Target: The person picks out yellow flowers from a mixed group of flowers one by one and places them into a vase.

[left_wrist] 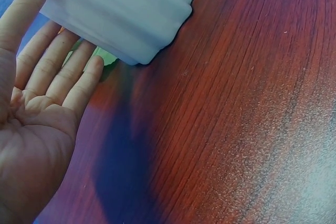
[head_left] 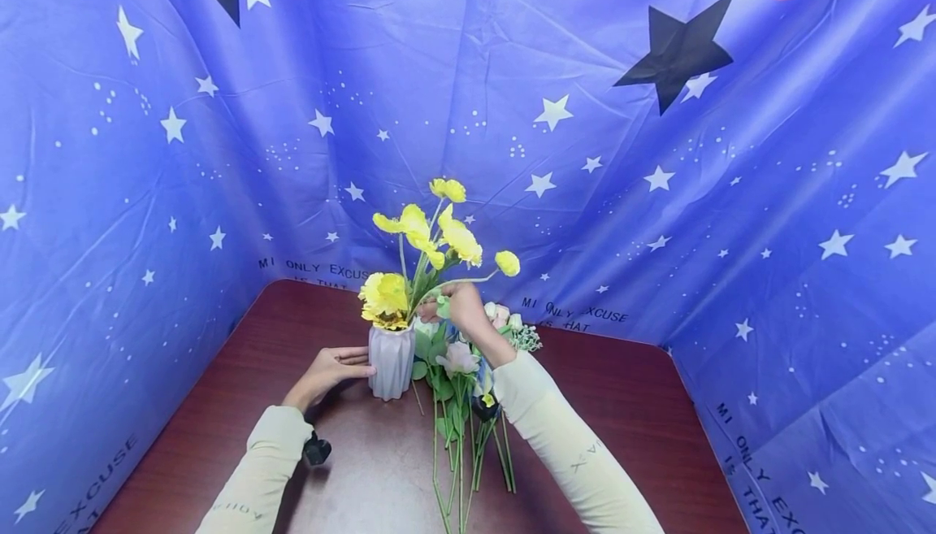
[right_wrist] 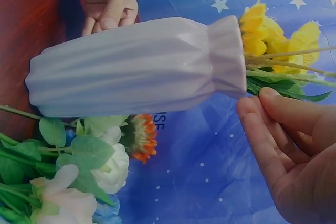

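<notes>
A pale, pleated vase (head_left: 391, 362) stands upright on the table, holding several yellow flowers (head_left: 415, 227) with green stems and leaves. Beside its left side is my left hand (head_left: 335, 368); thumb and nearly straight fingers rest against the vase wall. In the left wrist view the vase (left_wrist: 121, 11) covers some fingertips. My right hand (right_wrist: 299, 150) is at the vase mouth, thumb and forefinger pinching a green leaf (right_wrist: 283, 88) of the yellow flowers by the rim. In the head view this hand (head_left: 471, 312) partly hides the stems.
Right of the vase lie loose flowers, among them a pale pink one (head_left: 458, 358) and an orange one (right_wrist: 143, 139), their long stems (head_left: 461, 453) pointing toward the front. The brown table (head_left: 621, 436) is enclosed by a blue star-printed cloth (head_left: 453, 95).
</notes>
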`<state>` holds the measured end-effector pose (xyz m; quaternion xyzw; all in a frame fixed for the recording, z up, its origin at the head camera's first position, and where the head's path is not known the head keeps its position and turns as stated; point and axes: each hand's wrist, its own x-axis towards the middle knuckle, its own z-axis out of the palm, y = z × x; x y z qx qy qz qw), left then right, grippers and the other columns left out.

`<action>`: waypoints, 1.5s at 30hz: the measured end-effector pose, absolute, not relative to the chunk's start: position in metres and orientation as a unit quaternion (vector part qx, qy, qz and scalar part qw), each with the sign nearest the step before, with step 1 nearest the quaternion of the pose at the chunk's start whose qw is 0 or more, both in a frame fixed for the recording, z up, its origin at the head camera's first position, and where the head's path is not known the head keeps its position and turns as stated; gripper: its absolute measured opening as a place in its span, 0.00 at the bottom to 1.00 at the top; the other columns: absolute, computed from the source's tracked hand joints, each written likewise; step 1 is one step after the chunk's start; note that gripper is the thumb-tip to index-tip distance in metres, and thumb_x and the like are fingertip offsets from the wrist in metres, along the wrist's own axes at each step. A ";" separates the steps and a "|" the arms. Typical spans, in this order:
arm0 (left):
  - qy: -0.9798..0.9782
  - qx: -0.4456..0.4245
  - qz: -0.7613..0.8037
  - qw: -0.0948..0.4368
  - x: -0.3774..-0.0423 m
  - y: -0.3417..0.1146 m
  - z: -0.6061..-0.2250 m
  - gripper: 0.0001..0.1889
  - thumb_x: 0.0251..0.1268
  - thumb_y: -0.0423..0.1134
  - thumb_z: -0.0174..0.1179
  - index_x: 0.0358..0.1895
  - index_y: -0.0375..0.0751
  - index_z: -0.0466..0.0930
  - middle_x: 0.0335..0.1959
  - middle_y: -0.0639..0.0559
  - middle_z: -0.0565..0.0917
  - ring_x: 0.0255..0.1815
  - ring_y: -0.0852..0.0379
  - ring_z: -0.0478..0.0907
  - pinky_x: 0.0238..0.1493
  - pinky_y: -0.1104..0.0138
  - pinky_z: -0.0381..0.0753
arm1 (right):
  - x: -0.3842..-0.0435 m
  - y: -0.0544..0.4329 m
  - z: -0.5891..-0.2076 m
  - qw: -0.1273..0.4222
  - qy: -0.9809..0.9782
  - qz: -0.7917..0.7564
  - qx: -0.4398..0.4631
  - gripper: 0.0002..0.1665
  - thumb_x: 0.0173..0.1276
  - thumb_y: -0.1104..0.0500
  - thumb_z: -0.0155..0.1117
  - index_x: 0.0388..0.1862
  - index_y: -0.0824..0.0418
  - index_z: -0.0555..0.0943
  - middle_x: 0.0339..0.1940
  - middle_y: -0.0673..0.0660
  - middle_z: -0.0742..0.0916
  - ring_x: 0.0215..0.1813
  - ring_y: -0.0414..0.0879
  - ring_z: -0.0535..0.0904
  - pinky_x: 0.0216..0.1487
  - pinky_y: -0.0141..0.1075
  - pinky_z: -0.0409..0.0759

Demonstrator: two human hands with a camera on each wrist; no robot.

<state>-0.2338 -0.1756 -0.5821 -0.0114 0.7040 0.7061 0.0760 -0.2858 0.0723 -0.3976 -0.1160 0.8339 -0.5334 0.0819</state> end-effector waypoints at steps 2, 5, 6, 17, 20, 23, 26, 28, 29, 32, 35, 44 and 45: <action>0.707 -0.007 0.704 0.075 -0.233 -0.176 -0.582 0.35 0.56 0.34 0.76 0.65 0.21 0.74 0.65 0.30 0.78 0.62 0.50 0.82 0.57 0.66 0.86 | -0.284 0.071 -0.398 0.082 0.842 -0.518 -0.123 0.10 0.64 0.74 0.62 0.22 0.71 0.79 0.16 0.61 0.79 0.21 0.47 0.79 0.26 0.29 0.72; 0.706 -0.010 0.704 0.075 -0.234 -0.175 -0.583 0.34 0.56 0.34 0.76 0.65 0.21 0.74 0.65 0.30 0.79 0.61 0.52 0.83 0.57 0.67 0.86 | -0.283 0.070 -0.399 0.075 0.854 -0.501 -0.120 0.26 0.57 0.78 0.57 0.15 0.55 0.57 0.15 0.46 0.58 0.19 0.37 0.54 0.24 0.30 0.55; 0.706 -0.010 0.704 0.076 -0.234 -0.175 -0.584 0.34 0.56 0.34 0.76 0.65 0.21 0.75 0.65 0.31 0.79 0.61 0.52 0.83 0.56 0.68 0.86 | -0.283 0.070 -0.399 0.080 0.853 -0.502 -0.120 0.29 0.55 0.79 0.54 0.18 0.53 0.52 0.16 0.47 0.53 0.19 0.38 0.50 0.24 0.31 0.53; 0.709 0.005 0.702 0.071 -0.231 -0.176 -0.581 0.36 0.55 0.37 0.77 0.64 0.19 0.74 0.63 0.31 0.80 0.56 0.58 0.84 0.54 0.68 0.87 | -0.281 0.070 -0.396 0.104 0.839 -0.525 -0.100 0.26 0.56 0.79 0.56 0.19 0.55 0.55 0.21 0.49 0.55 0.18 0.38 0.54 0.24 0.30 0.63; 0.710 0.002 0.701 0.072 -0.231 -0.175 -0.580 0.36 0.55 0.37 0.77 0.64 0.20 0.74 0.63 0.31 0.80 0.56 0.58 0.84 0.55 0.68 0.87 | -0.281 0.071 -0.397 0.104 0.836 -0.528 -0.102 0.26 0.55 0.79 0.55 0.18 0.55 0.55 0.20 0.48 0.55 0.19 0.40 0.51 0.24 0.30 0.64; 0.707 -0.012 0.703 0.077 -0.231 -0.174 -0.580 0.35 0.54 0.36 0.77 0.64 0.22 0.75 0.64 0.32 0.80 0.60 0.52 0.83 0.56 0.66 0.87 | -0.281 0.071 -0.398 0.108 0.835 -0.529 -0.108 0.30 0.56 0.78 0.54 0.19 0.52 0.50 0.19 0.48 0.51 0.20 0.41 0.48 0.25 0.31 0.64; 0.709 -0.013 0.701 0.079 -0.231 -0.174 -0.581 0.34 0.56 0.35 0.76 0.65 0.23 0.75 0.65 0.30 0.79 0.65 0.44 0.80 0.58 0.64 0.86 | -0.281 0.072 -0.398 0.110 0.831 -0.533 -0.113 0.31 0.56 0.79 0.53 0.20 0.51 0.48 0.19 0.47 0.50 0.21 0.41 0.44 0.26 0.33 0.64; 0.710 -0.012 0.699 0.080 -0.232 -0.175 -0.581 0.34 0.57 0.35 0.76 0.65 0.23 0.75 0.65 0.30 0.79 0.65 0.43 0.79 0.59 0.63 0.86 | -0.281 0.072 -0.397 0.109 0.833 -0.530 -0.117 0.30 0.55 0.80 0.51 0.20 0.51 0.48 0.19 0.47 0.50 0.22 0.42 0.43 0.26 0.33 0.60; 0.710 -0.010 0.699 0.080 -0.233 -0.176 -0.580 0.34 0.57 0.35 0.75 0.66 0.23 0.75 0.65 0.30 0.79 0.66 0.42 0.79 0.60 0.63 0.86 | -0.282 0.072 -0.397 0.108 0.833 -0.529 -0.122 0.30 0.55 0.80 0.50 0.20 0.51 0.48 0.20 0.47 0.50 0.22 0.42 0.43 0.26 0.33 0.58; 0.710 0.000 0.700 0.083 -0.233 -0.177 -0.580 0.34 0.58 0.35 0.75 0.66 0.23 0.74 0.65 0.30 0.78 0.66 0.42 0.79 0.60 0.63 0.85 | -0.282 0.073 -0.396 0.098 0.840 -0.518 -0.130 0.29 0.53 0.81 0.48 0.20 0.51 0.48 0.20 0.47 0.50 0.22 0.41 0.42 0.27 0.34 0.51; 0.704 0.006 0.704 0.091 -0.232 -0.178 -0.578 0.34 0.59 0.34 0.74 0.67 0.23 0.73 0.66 0.29 0.77 0.66 0.42 0.78 0.61 0.63 0.85 | -0.282 0.073 -0.395 0.093 0.840 -0.518 -0.132 0.29 0.52 0.82 0.47 0.20 0.51 0.48 0.20 0.47 0.50 0.22 0.41 0.42 0.27 0.33 0.48; 0.704 0.006 0.703 0.104 -0.233 -0.177 -0.570 0.36 0.59 0.34 0.74 0.68 0.21 0.71 0.65 0.29 0.78 0.66 0.44 0.79 0.60 0.65 0.85 | -0.282 0.074 -0.390 0.095 0.853 -0.503 -0.101 0.23 0.60 0.80 0.52 0.16 0.59 0.58 0.15 0.49 0.59 0.19 0.39 0.49 0.26 0.30 0.52; 0.707 0.009 0.699 0.104 -0.233 -0.177 -0.569 0.35 0.59 0.35 0.74 0.68 0.21 0.71 0.65 0.29 0.78 0.65 0.45 0.80 0.60 0.64 0.85 | -0.281 0.074 -0.389 0.100 0.851 -0.506 -0.101 0.19 0.63 0.78 0.55 0.16 0.64 0.67 0.13 0.52 0.67 0.17 0.37 0.57 0.24 0.28 0.59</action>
